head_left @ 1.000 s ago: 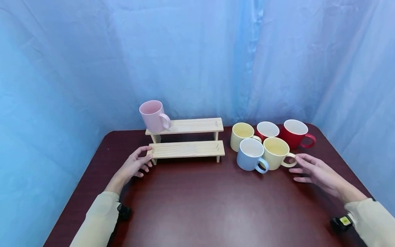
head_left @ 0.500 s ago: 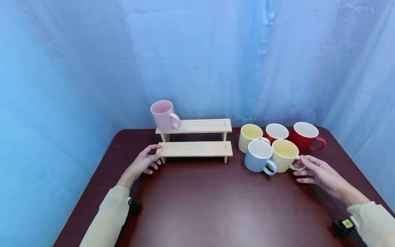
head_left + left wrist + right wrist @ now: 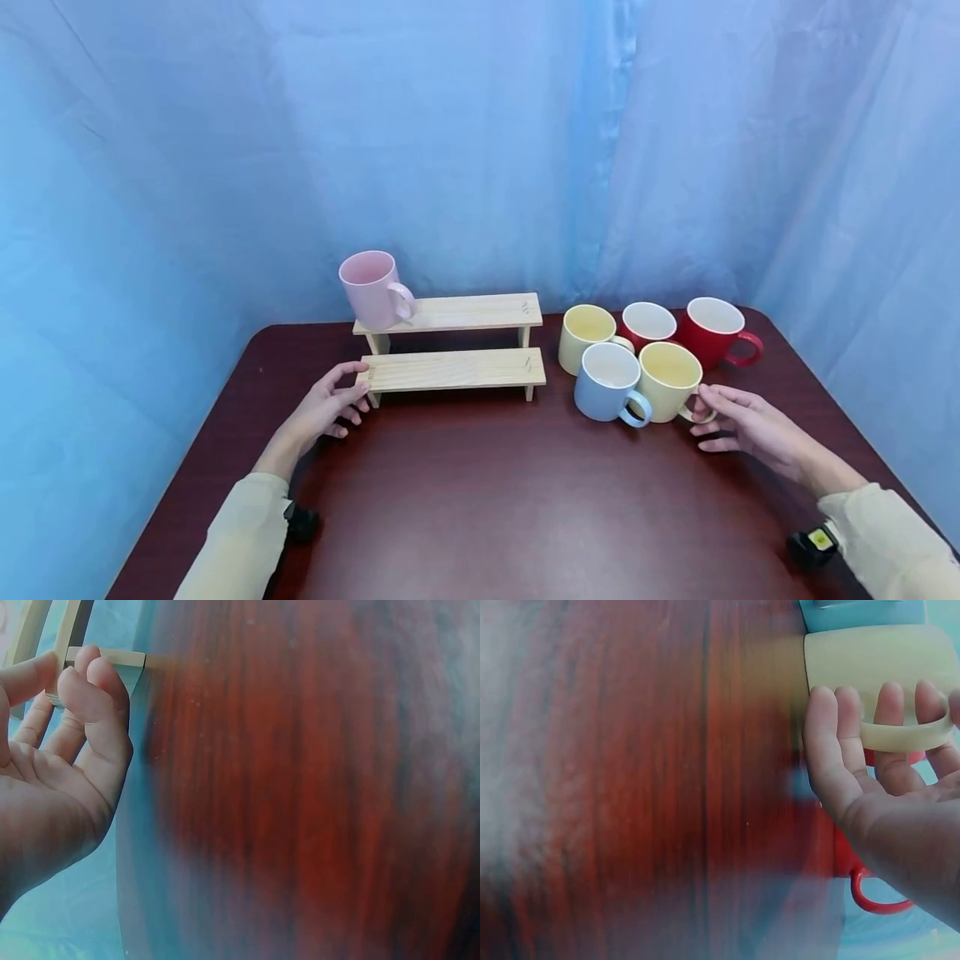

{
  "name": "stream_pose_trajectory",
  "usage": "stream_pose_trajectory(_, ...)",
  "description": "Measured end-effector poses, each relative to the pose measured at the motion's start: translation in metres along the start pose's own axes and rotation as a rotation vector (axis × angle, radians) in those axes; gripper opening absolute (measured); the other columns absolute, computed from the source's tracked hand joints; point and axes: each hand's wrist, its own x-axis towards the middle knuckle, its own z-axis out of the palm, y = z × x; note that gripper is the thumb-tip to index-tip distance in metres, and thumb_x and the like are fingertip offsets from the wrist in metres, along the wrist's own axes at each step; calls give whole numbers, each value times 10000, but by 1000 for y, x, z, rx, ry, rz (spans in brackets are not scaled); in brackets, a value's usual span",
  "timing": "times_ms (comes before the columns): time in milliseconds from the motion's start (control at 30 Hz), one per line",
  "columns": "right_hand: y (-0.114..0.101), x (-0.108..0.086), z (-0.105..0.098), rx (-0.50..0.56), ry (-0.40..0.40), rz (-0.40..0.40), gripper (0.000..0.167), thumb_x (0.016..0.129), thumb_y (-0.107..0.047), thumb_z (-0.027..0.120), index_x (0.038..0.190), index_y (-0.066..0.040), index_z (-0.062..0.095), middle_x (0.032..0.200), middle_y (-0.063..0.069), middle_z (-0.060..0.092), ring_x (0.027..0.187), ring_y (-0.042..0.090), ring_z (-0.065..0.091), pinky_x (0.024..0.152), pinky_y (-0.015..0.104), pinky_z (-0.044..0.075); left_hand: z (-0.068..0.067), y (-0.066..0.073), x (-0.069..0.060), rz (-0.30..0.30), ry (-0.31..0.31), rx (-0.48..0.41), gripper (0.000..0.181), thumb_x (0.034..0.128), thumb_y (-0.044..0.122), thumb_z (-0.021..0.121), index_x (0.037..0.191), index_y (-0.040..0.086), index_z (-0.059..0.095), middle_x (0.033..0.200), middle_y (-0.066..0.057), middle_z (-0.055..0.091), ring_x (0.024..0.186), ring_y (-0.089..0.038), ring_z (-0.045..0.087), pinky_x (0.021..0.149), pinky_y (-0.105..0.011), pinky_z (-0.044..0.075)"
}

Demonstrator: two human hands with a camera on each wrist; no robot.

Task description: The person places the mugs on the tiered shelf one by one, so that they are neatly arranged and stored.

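Note:
At the left end of the lower wooden shelf, my left hand pinches the board between thumb and index finger. The left wrist view shows the left hand beside the shelf's leg, its other fingers bent below. My right hand is at the handle of the front yellow mug, with thumb and index finger on it. In the right wrist view, fingers of the right hand curl through the handle of the yellow mug. That mug stands upright on the table.
A pink mug stands on the upper shelf's left end. Beside the front yellow mug is a blue mug. Behind them are another yellow mug and two red mugs, white inside. Blue curtains surround the dark table.
My right hand has moved in to the yellow mug's handle, its fingers now curled at it. The left hand stays at the shelf end. The head view has shifted slightly.

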Motion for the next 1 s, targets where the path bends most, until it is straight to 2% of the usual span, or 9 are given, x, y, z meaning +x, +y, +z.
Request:
stream_pose_trajectory(200,1,-4,-1,1,-28,-66,284,1122,-198,383,1131,-3,589,954,88,639,944,301,715,828,440,585,2,6,2,1,-10,-11,520,990,416,661,1443,274,450,915,-89,663,698,-201,616,524,-319,505)
stream_pose_trajectory(433,4,2,2,98,-138,-100,295,1132,-174,316,1137,-48,583,922,67,607,1001,316,712,862,502,563,-2,6,-2,-3,5,-1,524,1008,383,643,1465,244,428,912,-93,656,693,-196,609,514,-316,494)
stream_pose_trajectory(600,2,3,2,94,-148,-103,298,1132,-166,312,1142,-33,579,933,62,605,1008,318,714,854,509,564,-1,3,-3,-3,10,-5,540,1002,400,647,1469,238,431,916,-101,661,697,-198,612,512,-317,492)
stream_pose_trajectory(833,5,1,1,126,-127,-129,273,1130,-153,323,1128,-32,567,930,85,605,1052,330,708,891,448,555,2,3,0,9,1,-20,493,1006,398,641,1443,273,447,923,-104,658,690,-207,610,515,-315,495)
stream_pose_trajectory(1000,9,4,3,180,-173,-139,280,1131,-133,303,1126,-6,552,955,85,623,1093,343,690,916,465,537,-1,3,-2,9,9,-14,488,1001,399,648,1432,275,456,920,-105,658,690,-208,606,515,-316,494)
